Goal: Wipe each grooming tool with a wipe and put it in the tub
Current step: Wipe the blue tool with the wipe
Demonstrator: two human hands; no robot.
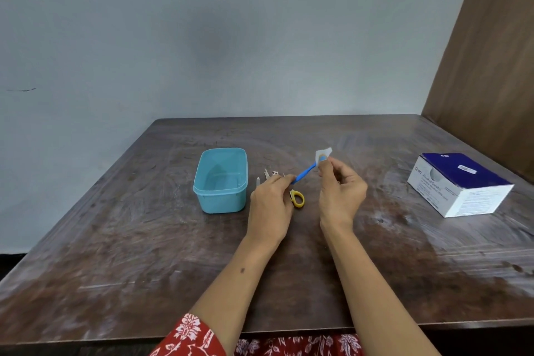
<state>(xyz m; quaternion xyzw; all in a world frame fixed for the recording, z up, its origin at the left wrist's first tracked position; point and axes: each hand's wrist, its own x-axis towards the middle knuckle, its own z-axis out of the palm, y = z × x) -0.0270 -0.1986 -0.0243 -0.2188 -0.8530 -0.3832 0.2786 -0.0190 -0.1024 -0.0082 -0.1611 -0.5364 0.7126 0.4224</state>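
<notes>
My left hand [270, 205] pinches the lower end of a blue-handled tool [304, 173] and holds it slanted up to the right above the table. Around the tool's top end, my right hand [339, 191] pinches a small white wipe [323, 153]. An empty light-blue tub [221, 180] stands just left of my left hand. Yellow-handled scissors [297, 198] lie on the table between my hands, partly hidden by the left one. A few small pale tools [265, 176] lie beyond my left hand's fingers.
A white and dark-blue box of alcohol swabs [459, 183] sits at the right side of the brown wooden table [144, 240]. A wall stands behind the table and a brown panel rises at the right.
</notes>
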